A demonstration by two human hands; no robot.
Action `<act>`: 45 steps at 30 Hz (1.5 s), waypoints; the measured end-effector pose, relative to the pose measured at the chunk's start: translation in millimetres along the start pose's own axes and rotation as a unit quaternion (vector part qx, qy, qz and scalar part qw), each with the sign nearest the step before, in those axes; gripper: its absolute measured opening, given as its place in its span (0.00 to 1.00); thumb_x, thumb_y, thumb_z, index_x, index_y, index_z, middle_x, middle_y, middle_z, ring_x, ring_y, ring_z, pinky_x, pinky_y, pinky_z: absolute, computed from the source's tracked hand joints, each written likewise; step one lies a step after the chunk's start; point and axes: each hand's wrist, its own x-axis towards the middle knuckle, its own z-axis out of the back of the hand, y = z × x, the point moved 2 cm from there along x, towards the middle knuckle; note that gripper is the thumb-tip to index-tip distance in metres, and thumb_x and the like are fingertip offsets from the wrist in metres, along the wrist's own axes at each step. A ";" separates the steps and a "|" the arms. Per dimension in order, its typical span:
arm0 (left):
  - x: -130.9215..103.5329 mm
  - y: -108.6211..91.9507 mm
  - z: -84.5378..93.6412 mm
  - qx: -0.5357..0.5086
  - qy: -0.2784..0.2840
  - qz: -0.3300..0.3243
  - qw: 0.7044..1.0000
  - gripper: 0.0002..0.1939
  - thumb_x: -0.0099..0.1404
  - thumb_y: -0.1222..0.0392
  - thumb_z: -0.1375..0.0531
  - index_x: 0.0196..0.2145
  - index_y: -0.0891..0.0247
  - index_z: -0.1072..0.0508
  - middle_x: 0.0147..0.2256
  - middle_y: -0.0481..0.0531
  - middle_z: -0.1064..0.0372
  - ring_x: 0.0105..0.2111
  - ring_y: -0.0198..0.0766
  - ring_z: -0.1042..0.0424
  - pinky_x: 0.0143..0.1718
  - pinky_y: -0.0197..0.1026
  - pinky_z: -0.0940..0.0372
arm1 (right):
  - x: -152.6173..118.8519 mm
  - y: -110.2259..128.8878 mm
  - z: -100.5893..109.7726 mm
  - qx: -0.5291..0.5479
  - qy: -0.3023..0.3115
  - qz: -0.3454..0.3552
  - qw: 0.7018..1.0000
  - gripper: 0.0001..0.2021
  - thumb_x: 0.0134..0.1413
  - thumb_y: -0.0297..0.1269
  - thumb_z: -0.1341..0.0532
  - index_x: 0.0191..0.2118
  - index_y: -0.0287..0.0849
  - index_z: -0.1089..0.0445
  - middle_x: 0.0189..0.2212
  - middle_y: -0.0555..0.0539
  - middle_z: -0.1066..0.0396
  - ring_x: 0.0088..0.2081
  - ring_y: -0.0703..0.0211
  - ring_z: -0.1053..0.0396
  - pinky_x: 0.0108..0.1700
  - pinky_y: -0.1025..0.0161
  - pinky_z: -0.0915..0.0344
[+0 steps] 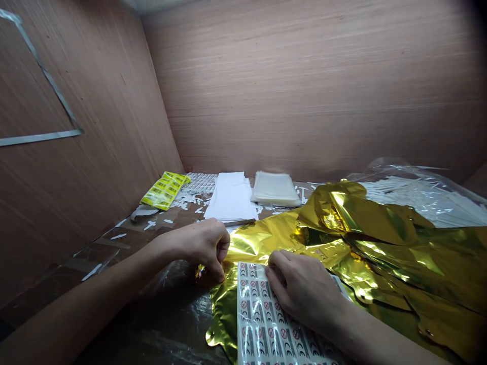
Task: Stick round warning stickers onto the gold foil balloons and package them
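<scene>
A shiny gold foil balloon point(224, 309), flat and uninflated, lies in front of me. My left hand point(211, 248) is closed at its left edge, with the thumb down against the foil; the other fingertips are hidden. On top of the foil rests a sheet of small stickers point(258, 314) printed with CE marks and red crossed-out circles. My right hand point(300, 279) lies over this sheet, its fingers curled and pinched near the upper edge. Whether a loose sticker is between those fingertips cannot be seen. One similar sticker point(321, 253) shows on the gold foil beyond my right hand.
More gold foil balloons point(395, 258) are heaped at right, before a clear bag of white sticks point(418, 197). Farther back are white paper point(231, 197), a stack of clear bags point(274, 188), yellow label sheets point(165, 190) and another sticker sheet point(201, 181). Wooden walls point(304, 91) enclose the table.
</scene>
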 end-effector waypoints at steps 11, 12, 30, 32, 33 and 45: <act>0.9 -0.5 0.7 0.046 -0.047 0.052 0.996 0.28 0.31 0.44 0.21 0.21 0.61 0.29 0.19 0.45 0.32 0.22 0.37 0.36 0.19 0.38 0.50 | 1.2 0.3 1.7 0.017 -0.015 0.002 1.000 0.12 0.69 0.36 0.47 0.32 0.43 0.34 0.28 0.48 0.27 0.26 0.58 0.34 0.30 0.57 0.59; 3.3 4.4 -0.4 0.040 -0.042 0.058 0.997 0.28 0.30 0.43 0.21 0.21 0.61 0.30 0.19 0.45 0.33 0.21 0.37 0.37 0.19 0.38 0.51 | 1.3 0.4 1.9 0.018 -0.014 0.002 1.000 0.12 0.69 0.36 0.47 0.32 0.43 0.34 0.28 0.48 0.27 0.26 0.58 0.34 0.30 0.57 0.59; 23.6 -9.8 -35.6 -0.299 -0.093 -0.220 0.924 0.29 0.53 0.45 0.25 0.47 0.66 0.20 0.40 0.56 0.22 0.37 0.41 0.26 0.37 0.40 0.33 | 23.3 0.2 19.7 0.056 -0.080 0.036 0.995 0.14 0.72 0.39 0.49 0.36 0.42 0.31 0.28 0.47 0.26 0.26 0.57 0.31 0.30 0.60 0.47; 26.8 -5.1 -39.7 -0.334 -0.079 -0.235 0.910 0.25 0.55 0.44 0.26 0.41 0.68 0.19 0.32 0.53 0.23 0.30 0.37 0.28 0.32 0.37 0.34 | 33.1 1.1 34.2 0.062 -0.088 0.054 0.993 0.13 0.71 0.40 0.47 0.36 0.42 0.31 0.29 0.46 0.25 0.28 0.55 0.30 0.32 0.59 0.43; 27.5 -0.2 -38.4 -0.350 -0.076 -0.240 0.902 0.23 0.57 0.44 0.27 0.38 0.68 0.19 0.29 0.52 0.24 0.27 0.35 0.29 0.30 0.36 0.35 | 38.4 0.6 43.9 0.066 -0.095 0.060 0.991 0.12 0.71 0.40 0.46 0.37 0.42 0.31 0.30 0.45 0.24 0.31 0.54 0.28 0.34 0.58 0.41; -1.9 -100.6 -57.2 -0.194 0.129 -0.506 0.831 0.17 0.55 0.46 0.29 0.24 0.63 0.24 0.57 0.60 0.26 0.50 0.54 0.24 0.50 0.46 0.30 | 69.6 -33.3 123.7 0.130 -0.156 0.048 0.978 0.07 0.67 0.39 0.40 0.40 0.43 0.27 0.34 0.48 0.20 0.35 0.59 0.25 0.38 0.62 0.34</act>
